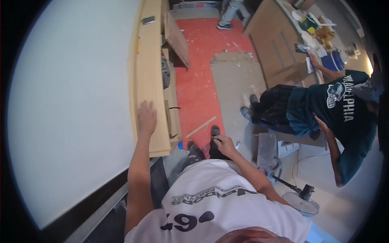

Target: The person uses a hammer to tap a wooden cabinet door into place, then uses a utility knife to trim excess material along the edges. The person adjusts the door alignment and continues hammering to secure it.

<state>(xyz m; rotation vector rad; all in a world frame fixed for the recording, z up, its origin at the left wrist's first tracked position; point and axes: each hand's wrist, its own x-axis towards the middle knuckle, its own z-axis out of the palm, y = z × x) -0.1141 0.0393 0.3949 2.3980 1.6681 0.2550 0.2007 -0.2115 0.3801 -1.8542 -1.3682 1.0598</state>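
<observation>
My left hand [147,117] lies flat with fingers stretched out on the near part of a long light-wood ledge [152,77] along the white wall. My right hand [226,146] is held low in front of my body, above my dark shoes. Its fingers are closed round a small dark thing, too small to make out. Farther along the ledge lie a thin yellow pencil-like stick [138,45] and a dark flat rectangular object [148,20]. Below the ledge, a dark curved piece [174,107] sticks out from an open wooden compartment.
Red covering [198,81] and brown sheeting [237,89] lie on the floor, with a thin wood strip [201,126] near my feet. At right a person in a dark green shirt [340,101] reaches to a cluttered counter [283,12]. Another person's legs [230,14] show far off.
</observation>
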